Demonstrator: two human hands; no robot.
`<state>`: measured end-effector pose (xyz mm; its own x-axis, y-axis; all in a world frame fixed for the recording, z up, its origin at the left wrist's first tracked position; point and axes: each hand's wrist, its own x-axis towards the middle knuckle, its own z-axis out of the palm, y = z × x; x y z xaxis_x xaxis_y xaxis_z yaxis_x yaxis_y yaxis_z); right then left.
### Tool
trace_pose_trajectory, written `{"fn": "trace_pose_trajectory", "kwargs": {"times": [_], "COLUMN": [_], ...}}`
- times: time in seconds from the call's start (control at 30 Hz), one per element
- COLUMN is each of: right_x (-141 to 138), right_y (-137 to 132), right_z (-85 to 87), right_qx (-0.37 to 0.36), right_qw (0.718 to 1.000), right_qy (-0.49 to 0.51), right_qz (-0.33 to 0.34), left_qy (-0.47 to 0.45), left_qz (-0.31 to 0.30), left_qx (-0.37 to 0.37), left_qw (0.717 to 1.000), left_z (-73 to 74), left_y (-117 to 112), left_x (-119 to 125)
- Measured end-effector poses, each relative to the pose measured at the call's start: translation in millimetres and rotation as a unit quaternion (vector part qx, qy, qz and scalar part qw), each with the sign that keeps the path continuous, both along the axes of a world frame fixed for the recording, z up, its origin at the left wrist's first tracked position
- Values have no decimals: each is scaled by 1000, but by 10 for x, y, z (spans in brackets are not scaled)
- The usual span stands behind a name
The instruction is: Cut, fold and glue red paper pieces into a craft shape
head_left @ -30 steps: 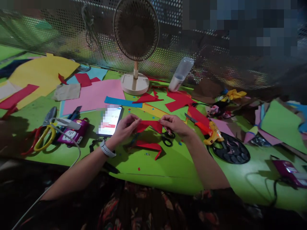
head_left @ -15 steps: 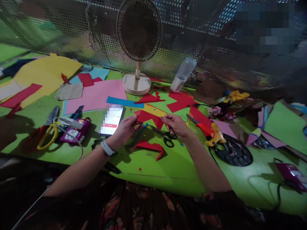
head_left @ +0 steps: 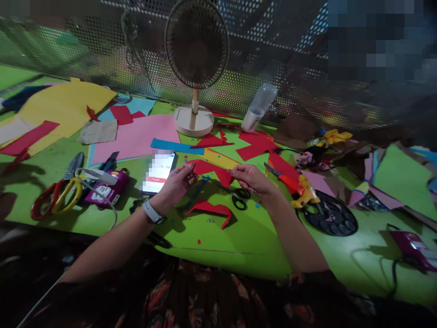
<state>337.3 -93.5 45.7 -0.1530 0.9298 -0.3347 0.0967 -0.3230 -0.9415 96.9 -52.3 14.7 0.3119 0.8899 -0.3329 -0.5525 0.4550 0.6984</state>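
At the left of the frame, scissors point(head_left: 58, 196) with red and yellow handles are seen on the green table point(head_left: 252, 237), followed by a lit phone point(head_left: 160, 172) left of centre. In the middle, a red cut-out point(head_left: 209, 166) is held up, its left end pinched by the left hand point(head_left: 176, 186), its right end by the right hand point(head_left: 253, 180). Below it a red strip point(head_left: 211, 208) is laid, black-handled shears point(head_left: 241, 197) are placed near the right hand, and a yellow tool point(head_left: 306, 193) is seen farther right.

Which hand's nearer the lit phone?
Left. The left hand is just right of the phone in the picture; the right hand is much farther right, at the opposite end of the red piece.
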Motion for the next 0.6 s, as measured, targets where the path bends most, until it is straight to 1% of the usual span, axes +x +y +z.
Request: {"fn": "trace_pose_trajectory", "kwargs": {"times": [0.07, 0.13, 0.2, 0.27, 0.37, 0.47, 0.5, 0.6], "right_x": [5, -13, -55, -115, -214, -306, -333, -408], "right_y": [4, 2, -7, -19, -37, -61, -72, -103], "right_z": [10, 6, -13, -46, -104, -146, -155, -175], "right_qx": [-14, -45, -104, -159, -228, -289, -297, -299], "right_qw": [999, 992, 976, 958, 940, 917, 911, 907], "right_qy": [43, 116, 192, 238, 253, 267, 273, 275], "right_qz": [4, -11, -19, -9, 33, 75, 85, 114], "left_qy": [-2, -12, -28, -33, -1, 37, 44, 53], "left_qz": [1, -10, -38, -74, -104, -115, -121, -140], "left_qx": [-13, -13, 19, 78, 159, 201, 207, 217], "left_qw": [1000, 1000, 999, 994, 982, 972, 970, 965], "left_z": [-16, -27, -24, 1, 56, 88, 86, 49], "left_y": [15, 22, 11, -22, -93, -146, -155, -155], "left_x": [-4, -10, -17, -26, -35, -37, -37, -31]}}
